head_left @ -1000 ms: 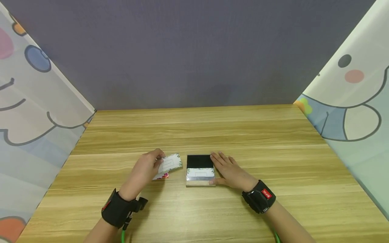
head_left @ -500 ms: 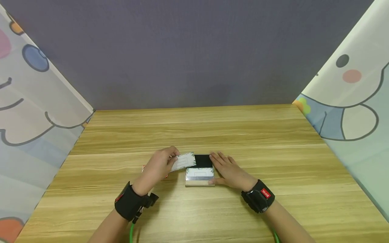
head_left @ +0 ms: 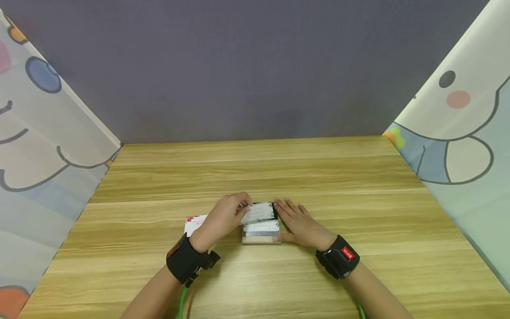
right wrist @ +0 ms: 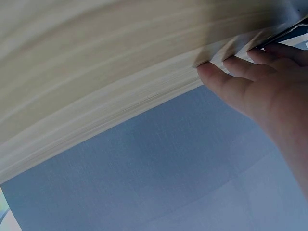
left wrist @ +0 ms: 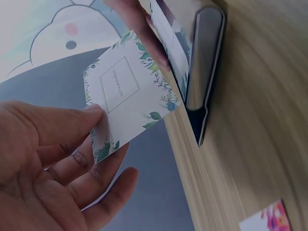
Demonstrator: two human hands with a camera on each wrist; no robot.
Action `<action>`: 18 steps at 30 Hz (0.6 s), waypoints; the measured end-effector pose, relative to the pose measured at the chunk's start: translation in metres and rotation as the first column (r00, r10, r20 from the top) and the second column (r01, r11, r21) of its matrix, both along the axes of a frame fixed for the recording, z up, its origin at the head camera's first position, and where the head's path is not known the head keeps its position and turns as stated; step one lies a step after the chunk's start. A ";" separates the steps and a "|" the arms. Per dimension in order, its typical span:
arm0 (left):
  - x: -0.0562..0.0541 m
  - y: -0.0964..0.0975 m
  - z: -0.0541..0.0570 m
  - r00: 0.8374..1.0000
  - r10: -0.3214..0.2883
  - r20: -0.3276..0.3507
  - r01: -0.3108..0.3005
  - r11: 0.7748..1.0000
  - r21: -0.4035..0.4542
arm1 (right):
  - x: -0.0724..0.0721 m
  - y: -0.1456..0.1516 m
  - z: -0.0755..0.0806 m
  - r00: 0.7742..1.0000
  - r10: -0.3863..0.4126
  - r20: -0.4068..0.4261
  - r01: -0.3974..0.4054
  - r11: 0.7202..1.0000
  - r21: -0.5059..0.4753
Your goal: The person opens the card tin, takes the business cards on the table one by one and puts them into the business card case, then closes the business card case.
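Observation:
My left hand [head_left: 225,222] pinches a white business card [left wrist: 126,94] with a green leaf border between thumb and fingers. The card is held above the raised black inner side of an opened metal card case [head_left: 258,240]. In the left wrist view it is tilted and looks apart from the case. Another leaf-bordered card [head_left: 260,227] sits in the case's silver lower half. My right hand [head_left: 301,227], fingers straight, rests at the case's right edge, with fingertips on the table in the right wrist view. That view barely shows the case.
White cards with a red floral corner [head_left: 193,223] lie on the wooden table [head_left: 318,177], left of the case and partly hidden by my left forearm. A dark grey panel [head_left: 255,71] stands at the table's back, with cartoon-printed sheets at both sides.
My left hand has carried the leaf-bordered card rightward from beside the case to over its black side, uncovering the floral cards. My right hand has stayed in place.

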State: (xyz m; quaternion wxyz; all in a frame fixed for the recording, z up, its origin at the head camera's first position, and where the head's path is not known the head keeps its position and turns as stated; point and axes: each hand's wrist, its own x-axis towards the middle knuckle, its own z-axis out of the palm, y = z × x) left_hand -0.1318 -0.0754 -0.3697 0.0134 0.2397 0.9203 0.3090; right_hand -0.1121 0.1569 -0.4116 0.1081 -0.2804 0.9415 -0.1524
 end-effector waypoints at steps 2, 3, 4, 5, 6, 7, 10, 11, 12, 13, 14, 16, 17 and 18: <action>0.000 0.002 -0.001 1.000 -0.021 -0.007 0.021 1.000 0.007 | 0.000 0.000 0.000 1.000 0.001 -0.007 -0.001 1.000 0.000; -0.001 0.003 -0.002 1.000 -0.030 -0.009 0.030 1.000 0.008 | 0.000 0.000 0.000 1.000 0.002 -0.011 -0.002 1.000 0.001; -0.001 0.004 -0.002 0.999 -0.037 -0.011 0.038 0.999 0.012 | 0.000 0.000 0.000 1.000 0.003 -0.013 -0.003 1.000 0.003; -0.001 0.005 -0.003 0.999 -0.045 -0.011 0.045 0.999 0.017 | 0.000 0.000 0.000 1.000 0.003 -0.014 -0.002 1.000 0.004; -0.001 0.006 -0.003 0.999 -0.052 -0.009 0.052 0.998 0.022 | 0.000 0.000 0.000 1.000 0.003 -0.016 -0.002 1.000 0.005; -0.001 0.006 -0.004 0.998 -0.059 -0.006 0.059 0.998 0.027 | 0.000 0.000 0.000 1.000 0.003 -0.016 -0.003 1.000 0.004; -0.002 0.008 -0.006 0.997 -0.071 0.009 0.071 0.997 0.035 | 0.001 0.000 0.000 1.000 0.002 -0.015 -0.002 1.000 0.008; -0.002 0.009 -0.006 0.997 -0.075 0.012 0.074 0.997 0.036 | 0.001 0.000 0.001 1.000 0.003 -0.016 -0.003 1.000 0.008; -0.002 0.009 -0.006 0.997 -0.079 0.011 0.078 0.996 0.035 | 0.001 0.000 0.001 1.000 0.003 -0.017 -0.003 1.000 0.008; -0.002 0.009 -0.006 0.997 -0.081 0.010 0.081 0.996 0.034 | 0.001 0.000 0.000 1.000 0.004 -0.017 -0.004 1.000 0.007; -0.002 0.010 -0.006 0.996 -0.084 0.007 0.084 0.996 0.033 | 0.001 0.000 0.000 1.000 0.004 -0.018 -0.004 1.000 0.006; -0.002 0.010 -0.007 0.996 -0.088 0.001 0.088 0.996 0.025 | 0.001 0.000 0.000 1.000 0.006 -0.018 -0.006 1.000 0.001; -0.002 0.011 -0.007 0.996 -0.091 -0.001 0.091 0.996 0.022 | 0.001 0.000 0.000 1.000 0.005 -0.014 -0.005 1.000 0.001; -0.002 0.011 -0.007 0.996 -0.095 -0.003 0.095 0.995 0.020 | 0.001 0.000 0.000 1.000 0.005 -0.013 -0.005 1.000 0.000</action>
